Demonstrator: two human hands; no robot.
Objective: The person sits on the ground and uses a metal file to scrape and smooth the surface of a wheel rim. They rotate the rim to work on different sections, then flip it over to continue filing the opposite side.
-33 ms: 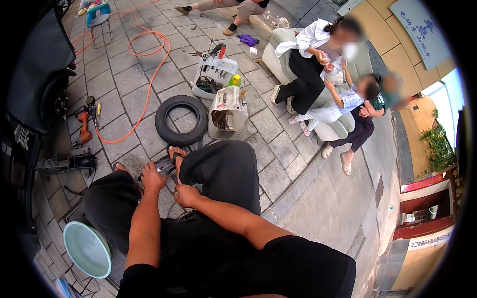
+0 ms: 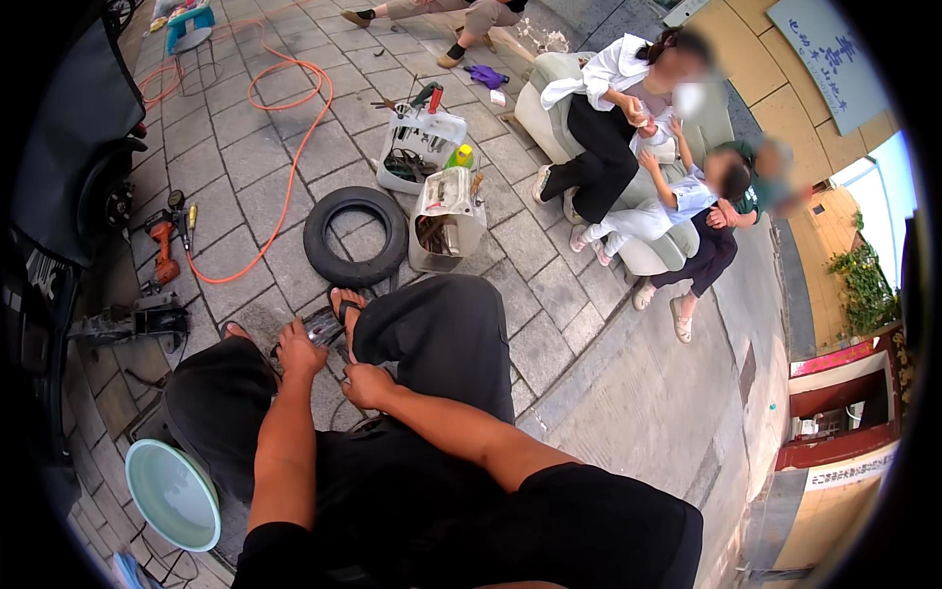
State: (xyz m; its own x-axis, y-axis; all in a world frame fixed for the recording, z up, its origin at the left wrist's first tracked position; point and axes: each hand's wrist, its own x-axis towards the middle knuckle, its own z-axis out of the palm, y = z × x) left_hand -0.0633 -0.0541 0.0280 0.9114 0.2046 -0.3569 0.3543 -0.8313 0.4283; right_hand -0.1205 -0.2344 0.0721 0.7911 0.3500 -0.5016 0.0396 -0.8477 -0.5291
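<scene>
Grey paved floor (image 2: 589, 294), square slabs, running out to a smooth concrete strip at right. Dark vehicle body (image 2: 69, 118) along the left edge, wheel partly seen. Pale green armchair (image 2: 677, 250) at upper right, two seated people on it, a third person's legs farther back. Own legs in black trousers (image 2: 442, 334), knees bent, sandalled feet on the slabs. Black rubber tyre (image 2: 355, 236) flat on the floor ahead of the feet. Long orange hose (image 2: 285, 187) looping from the far slabs down to a red power tool (image 2: 162, 245) at left. Two cut-open white plastic jugs used as tool holders: nearer one (image 2: 449, 221) just right of the tyre, farther one (image 2: 422, 142) behind it. Round pale green basin (image 2: 172, 491) at lower left, beside the left thigh. Left hand (image 2: 297, 351) low between the knees, grip clenched around a small dark, shiny metal piece (image 2: 324, 327) lying near the left foot; exact kind too small to tell. Right hand (image 2: 368, 385) just beside it, fingers curled downward; cannot tell whether grasping anything.
</scene>
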